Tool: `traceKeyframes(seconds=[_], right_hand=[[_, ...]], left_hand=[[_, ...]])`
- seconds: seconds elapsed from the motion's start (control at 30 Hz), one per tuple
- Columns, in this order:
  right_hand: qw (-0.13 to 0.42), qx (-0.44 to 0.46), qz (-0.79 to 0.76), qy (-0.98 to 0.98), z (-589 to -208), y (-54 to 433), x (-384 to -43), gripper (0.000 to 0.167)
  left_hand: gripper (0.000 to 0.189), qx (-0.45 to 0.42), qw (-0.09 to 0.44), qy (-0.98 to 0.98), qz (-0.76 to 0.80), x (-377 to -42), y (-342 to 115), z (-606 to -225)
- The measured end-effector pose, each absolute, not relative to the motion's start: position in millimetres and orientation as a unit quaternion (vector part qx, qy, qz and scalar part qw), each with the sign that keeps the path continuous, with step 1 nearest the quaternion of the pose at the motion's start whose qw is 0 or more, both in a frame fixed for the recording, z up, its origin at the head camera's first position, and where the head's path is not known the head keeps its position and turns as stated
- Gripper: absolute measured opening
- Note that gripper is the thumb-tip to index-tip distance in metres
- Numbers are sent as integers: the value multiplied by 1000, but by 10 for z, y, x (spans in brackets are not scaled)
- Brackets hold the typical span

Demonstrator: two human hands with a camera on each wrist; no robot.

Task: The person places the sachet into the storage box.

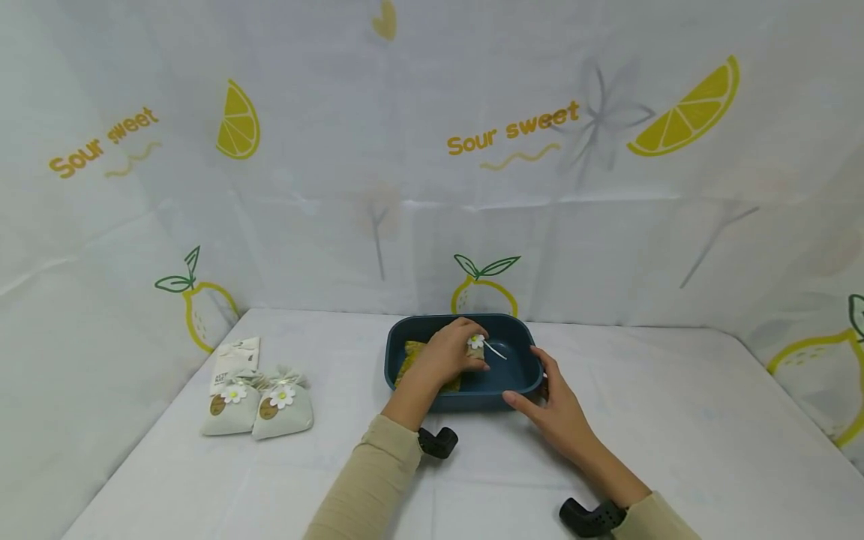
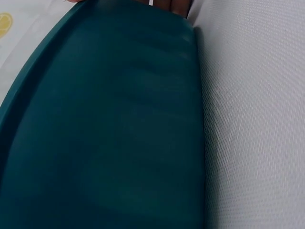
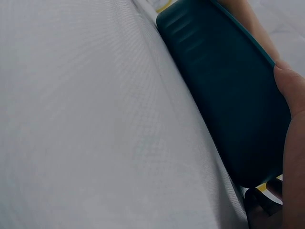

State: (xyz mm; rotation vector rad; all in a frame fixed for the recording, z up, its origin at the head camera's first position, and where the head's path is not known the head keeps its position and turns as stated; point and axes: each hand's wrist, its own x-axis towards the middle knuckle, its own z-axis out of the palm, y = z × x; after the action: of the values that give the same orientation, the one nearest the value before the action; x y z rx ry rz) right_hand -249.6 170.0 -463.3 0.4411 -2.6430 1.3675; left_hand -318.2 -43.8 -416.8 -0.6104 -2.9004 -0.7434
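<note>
A dark blue rectangular bin (image 1: 472, 403) stands on the white-covered table. My left hand (image 1: 447, 352) reaches inside it and holds a small pouch (image 1: 475, 351) with a white flower and a white string, mostly hidden by the fingers. Under that hand a yellow patterned packet (image 1: 409, 355) lies in the bin, partly covered. My right hand (image 1: 563, 416) grips the bin's front right corner, its thumb at the front rim and its fingers round the right side. The left wrist view shows mainly the bin's outer wall (image 2: 119, 124); the right wrist view shows the right thumb (image 3: 289, 86) at the rim.
On the left of the table lie two pale drawstring pouches with white flowers, a left one (image 1: 229, 416) and a right one (image 1: 286, 420). A white printed packet (image 1: 236, 356) lies behind them. Lemon-printed white cloth (image 1: 418, 225) hangs behind the table.
</note>
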Motion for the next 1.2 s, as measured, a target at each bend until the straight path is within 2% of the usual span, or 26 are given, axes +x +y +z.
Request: traceKeyframes(seconds=[0.5, 0.8, 1.1, 1.2], right_hand=[[66, 143, 449, -880, -4619, 1702, -2488, 88], [62, 141, 450, -880, -4641, 1721, -2486, 88], [64, 144, 449, -880, -4665, 1718, -2538, 90], [61, 141, 447, -881, -4670, 1725, -2531, 91]], left_hand=[[59, -186, 48, -954, -229, -3098, -473, -4087], [55, -184, 61, -945, -264, -2852, -629, -3865], [54, -190, 104, -948, -232, -2471, -1126, -3704], [56, -195, 133, -950, -204, -2352, -1359, -3713]])
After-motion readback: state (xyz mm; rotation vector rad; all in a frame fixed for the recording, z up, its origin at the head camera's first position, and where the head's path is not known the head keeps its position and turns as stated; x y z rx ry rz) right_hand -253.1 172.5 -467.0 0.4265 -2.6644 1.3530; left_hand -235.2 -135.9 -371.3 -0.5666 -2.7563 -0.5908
